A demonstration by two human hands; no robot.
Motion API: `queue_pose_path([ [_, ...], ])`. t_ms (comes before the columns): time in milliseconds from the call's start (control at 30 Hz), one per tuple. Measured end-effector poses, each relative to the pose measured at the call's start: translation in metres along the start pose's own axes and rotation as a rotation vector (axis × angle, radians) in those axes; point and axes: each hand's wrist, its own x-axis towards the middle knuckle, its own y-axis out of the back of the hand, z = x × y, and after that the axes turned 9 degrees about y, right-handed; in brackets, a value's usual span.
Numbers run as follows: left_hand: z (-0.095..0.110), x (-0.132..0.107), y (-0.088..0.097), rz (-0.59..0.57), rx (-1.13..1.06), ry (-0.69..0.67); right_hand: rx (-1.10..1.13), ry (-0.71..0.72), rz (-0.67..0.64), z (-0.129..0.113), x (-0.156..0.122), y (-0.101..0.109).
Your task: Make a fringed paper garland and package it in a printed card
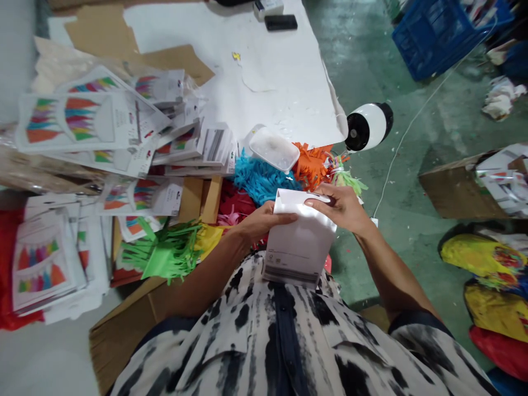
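Close to my body I hold a white printed card package [303,242], its back side with small print and grey stripes towards me. My left hand [264,217] grips its upper left edge, thumb lying across the front. At the upper right corner, my right hand [340,206] is closed on the folded top edge. Just beyond lie blue fringed paper [259,179] and orange fringed paper [311,165], with a translucent plastic tub [274,148] resting by them. Green fringed paper [169,253] lies to the left of my left forearm. What is inside the package is hidden.
Printed packages [76,121] are piled on the left, with more [45,258] below them. A white-topped table [284,77] extends ahead. Right of it are a white and black cylinder [369,126], a cable [400,154], a blue crate [429,44] and a cardboard box [449,190].
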Motion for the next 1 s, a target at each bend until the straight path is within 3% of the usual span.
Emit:
queue_pose_path([
  [233,-0.003,0.005,0.000,0.038,-0.030,-0.035,-0.001,0.030,-0.016,0.004,0.002,-0.001],
  [533,-0.005,0.010,0.001,0.053,-0.070,-0.038,0.102,-0.003,-0.220,0.000,0.017,0.011],
  [667,-0.002,0.009,0.000,0.075,-0.034,-0.061,0.159,-0.047,-0.212,0.001,0.019,0.013],
  [733,0.003,0.007,-0.003,0.124,0.010,-0.119,0.162,-0.055,-0.179,0.000,0.019,0.011],
  [867,0.016,0.006,-0.012,0.333,0.151,-0.312,0.152,-0.060,-0.158,-0.004,0.020,0.008],
  [1000,0.022,0.006,-0.009,0.332,0.223,-0.365,0.300,-0.205,-0.106,-0.002,0.019,0.010],
])
